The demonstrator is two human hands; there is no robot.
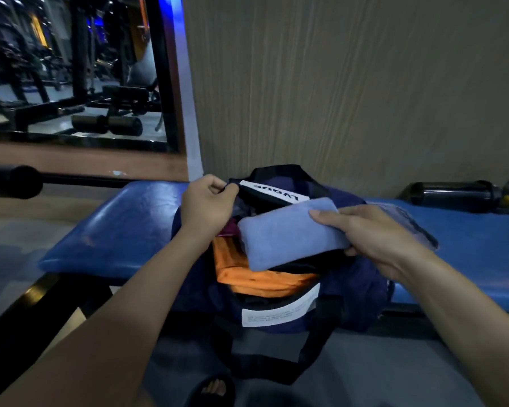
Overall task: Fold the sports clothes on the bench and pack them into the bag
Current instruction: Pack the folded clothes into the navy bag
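- Our left hand (207, 205) pinches the navy bag (359, 286) rim, fingers curled.
- Our right hand (373, 230) grips the folded blue cloth (288, 233) over orange clothing (247, 274) inside.

Beige wood-grain wall panel (350, 83) behind; black-framed mirror (71, 69) at left — dim gym machines reflected, blue light strip (171, 7); grey floor (394, 362).

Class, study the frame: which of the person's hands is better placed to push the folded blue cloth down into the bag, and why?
Right. The right hand already holds the folded blue cloth over the open bag, while the left hand pinches the bag's rim, keeping it open.
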